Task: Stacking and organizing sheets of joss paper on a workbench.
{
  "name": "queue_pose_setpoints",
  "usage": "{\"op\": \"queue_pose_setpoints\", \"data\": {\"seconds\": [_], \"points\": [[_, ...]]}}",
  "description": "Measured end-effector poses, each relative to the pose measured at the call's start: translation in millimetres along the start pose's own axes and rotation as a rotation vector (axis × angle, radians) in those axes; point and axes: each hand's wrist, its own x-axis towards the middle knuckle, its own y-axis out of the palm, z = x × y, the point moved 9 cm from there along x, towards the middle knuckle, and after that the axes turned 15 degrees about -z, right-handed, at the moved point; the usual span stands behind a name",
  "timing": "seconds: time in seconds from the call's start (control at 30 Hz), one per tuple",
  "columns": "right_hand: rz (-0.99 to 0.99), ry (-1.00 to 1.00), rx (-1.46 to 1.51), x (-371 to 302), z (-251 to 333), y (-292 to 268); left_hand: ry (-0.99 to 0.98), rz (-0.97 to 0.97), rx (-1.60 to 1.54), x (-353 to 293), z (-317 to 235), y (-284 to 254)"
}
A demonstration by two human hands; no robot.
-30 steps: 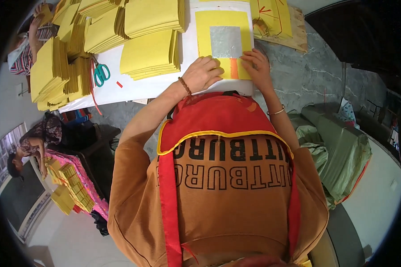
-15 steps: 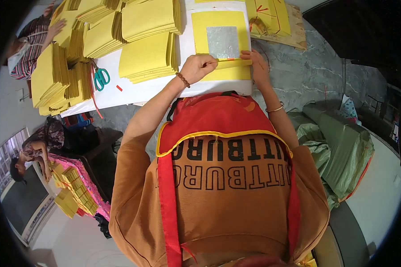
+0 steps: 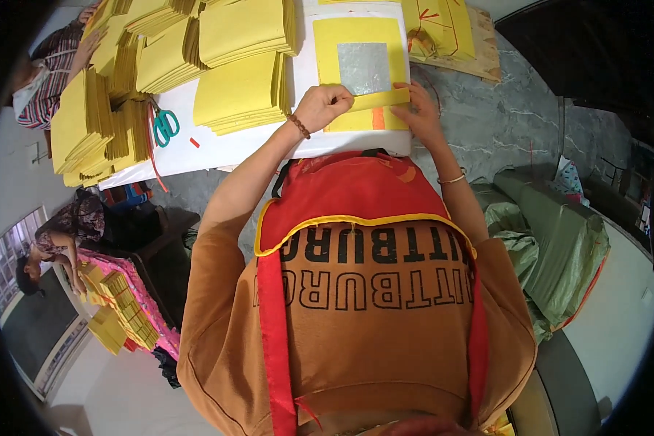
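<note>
A yellow paper sheet [image 3: 327, 54] with a silver square [image 3: 363, 67] in its middle lies on the white-covered table near my side. Across its lower part runs a narrow yellow paper strip [image 3: 378, 99], which looks like a folded edge of the sheet and is partly raised. My left hand [image 3: 323, 110] is closed on the strip's left end. At the right end, my right hand [image 3: 420, 112] grips it between fingers and thumb. Just below the strip an orange patch [image 3: 378, 118] shows. Whether strip and sheet are one piece is hard to see.
Stacks of yellow paper [image 3: 241, 94] fill the table's left. Teal-handled scissors [image 3: 166, 128] and a small red piece [image 3: 195, 142] lie nearby. Yellow bundles [image 3: 450, 29] rest on a board [image 3: 487, 47] beyond the right edge. Two other people are at the left.
The strip has lifted and tilted up at its right end, uncovering the orange patch beneath. My right hand's fingers have curled around that end. My left hand has shifted slightly left.
</note>
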Motion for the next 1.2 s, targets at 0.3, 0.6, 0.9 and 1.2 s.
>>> {"op": "queue_pose_setpoints", "data": {"seconds": [0.3,0.6,0.9,1.2], "points": [[-0.085,0.241,0.291,-4.7,-27.7,5.9,0.287,-0.294,0.078,-19.9,-17.4,-24.2],[0.021,0.035,0.137,5.2,0.4,-4.9,0.395,-0.328,0.124,-10.6,-10.5,-26.1],[0.217,-0.057,0.007,-24.9,57.7,-14.7,0.371,-0.116,0.031,-57.4,-23.9,-23.1],[0.072,0.416,0.1,-14.5,-2.1,-1.4,-0.069,-0.219,0.107,-33.8,0.6,-19.6]]}}
